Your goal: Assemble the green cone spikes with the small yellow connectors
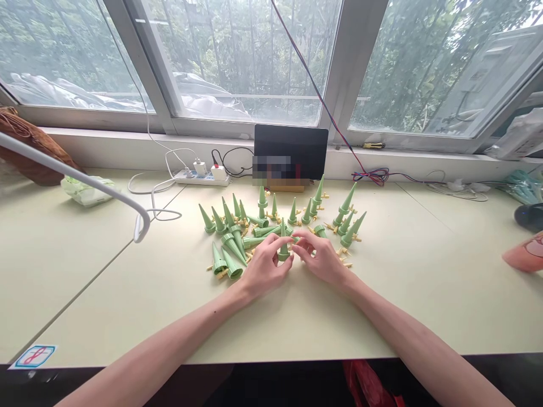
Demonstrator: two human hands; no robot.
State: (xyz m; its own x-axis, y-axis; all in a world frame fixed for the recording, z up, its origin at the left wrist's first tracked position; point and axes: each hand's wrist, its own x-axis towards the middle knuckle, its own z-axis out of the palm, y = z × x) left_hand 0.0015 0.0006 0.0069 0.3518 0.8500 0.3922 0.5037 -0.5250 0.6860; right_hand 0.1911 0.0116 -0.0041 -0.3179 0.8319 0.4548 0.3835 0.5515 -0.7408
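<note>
Now L hand [267, 264] holds grn cone [284, 249] nr open-based cone [231, 264], contents unclear.

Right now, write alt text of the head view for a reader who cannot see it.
Left hand holding an upright green cone, with the right hand close beside it, over a pale table. Other green cones, some standing, some lying, are spread around with small yellow pieces; behind are a dark screen, a power strip and windows.

I count over fifteen green spikes [232, 245] and at least eight yellow pieces [223, 273], too jumbled to total; by the tabletop [271, 328]'s far edge, one screen [297, 147], one power strip [185, 180].
</note>
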